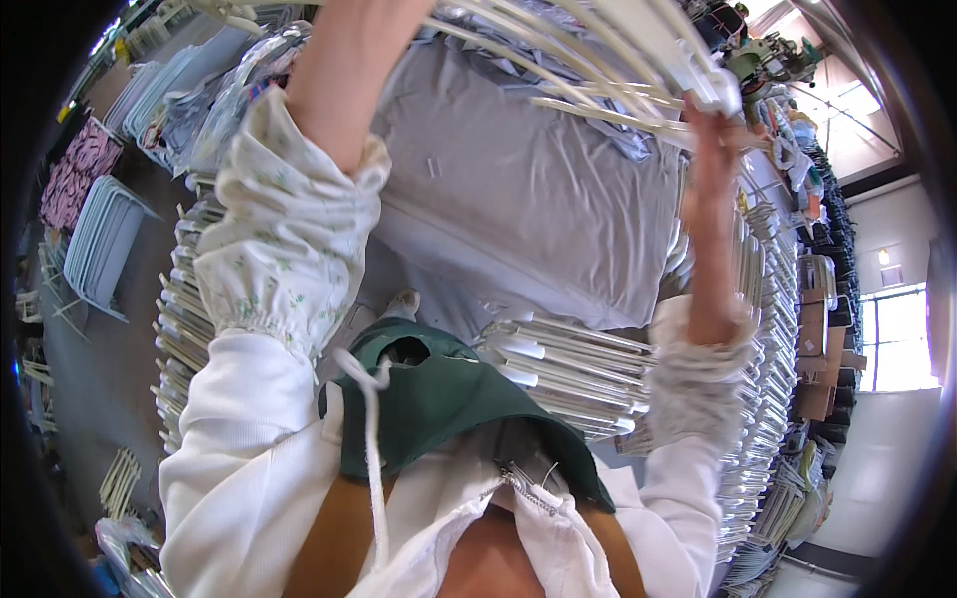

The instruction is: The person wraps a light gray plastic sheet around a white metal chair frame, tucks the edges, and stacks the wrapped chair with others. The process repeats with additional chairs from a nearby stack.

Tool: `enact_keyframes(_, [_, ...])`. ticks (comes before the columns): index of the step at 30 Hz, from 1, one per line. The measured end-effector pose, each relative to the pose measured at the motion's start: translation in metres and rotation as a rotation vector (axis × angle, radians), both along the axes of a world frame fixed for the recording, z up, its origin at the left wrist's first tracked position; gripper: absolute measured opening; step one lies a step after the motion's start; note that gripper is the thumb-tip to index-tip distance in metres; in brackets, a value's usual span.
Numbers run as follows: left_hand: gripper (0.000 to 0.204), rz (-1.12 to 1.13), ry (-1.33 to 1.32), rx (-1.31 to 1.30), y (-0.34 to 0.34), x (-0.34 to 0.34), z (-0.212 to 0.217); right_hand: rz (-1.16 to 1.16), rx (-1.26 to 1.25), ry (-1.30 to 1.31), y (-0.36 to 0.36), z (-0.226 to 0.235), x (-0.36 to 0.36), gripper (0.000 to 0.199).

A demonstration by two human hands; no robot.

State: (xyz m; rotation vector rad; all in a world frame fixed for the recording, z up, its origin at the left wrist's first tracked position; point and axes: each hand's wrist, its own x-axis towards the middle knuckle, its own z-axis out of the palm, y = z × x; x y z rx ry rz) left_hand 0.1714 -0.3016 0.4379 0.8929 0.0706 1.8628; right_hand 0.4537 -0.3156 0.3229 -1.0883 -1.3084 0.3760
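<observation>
Raised at the upper right, my right hand [712, 130] grips the corner of a white tubular metal frame [688, 75]. The frame's long tubes slant across the top of the view and run out past the upper edge. My left forearm [349, 90] reaches up through the top edge, so my left hand is cut off from sight. Beneath the frame, a grey cloth [518, 179] is spread over a work table, wrinkled toward its right side. Bluish-grey fabric pieces [623, 140] lie by its far edge, partly behind the tubes.
White tube frames [568, 369] are stacked against the table's near side, with more rows [763, 369] to the right and a stack [184, 309] at the left. Light-blue frames [108, 244] and pink patterned fabric [80, 174] stand farther left. Cardboard [815, 359] leans at the right.
</observation>
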Motion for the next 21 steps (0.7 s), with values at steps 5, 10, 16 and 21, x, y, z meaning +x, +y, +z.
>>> enact_keyframes(5, [0.048,0.081,-0.036,-0.004,0.053,0.012,-0.1,0.631,-0.601,1.112,0.037,-0.06,-0.077,0.072])
enact_keyframes(10, [0.039,0.033,-0.2,-0.014,0.017,-0.068,-0.146,0.824,-0.254,1.418,0.059,-0.12,-0.168,0.045])
enact_keyframes(16, [0.031,0.207,-0.263,-0.33,-0.043,-0.098,-0.267,1.283,-0.401,1.54,0.069,-0.182,-0.17,0.035])
enact_keyframes(21, [0.039,0.31,-0.468,-0.548,-0.091,-0.095,-0.298,1.18,-0.458,0.939,0.122,-0.173,-0.205,0.038])
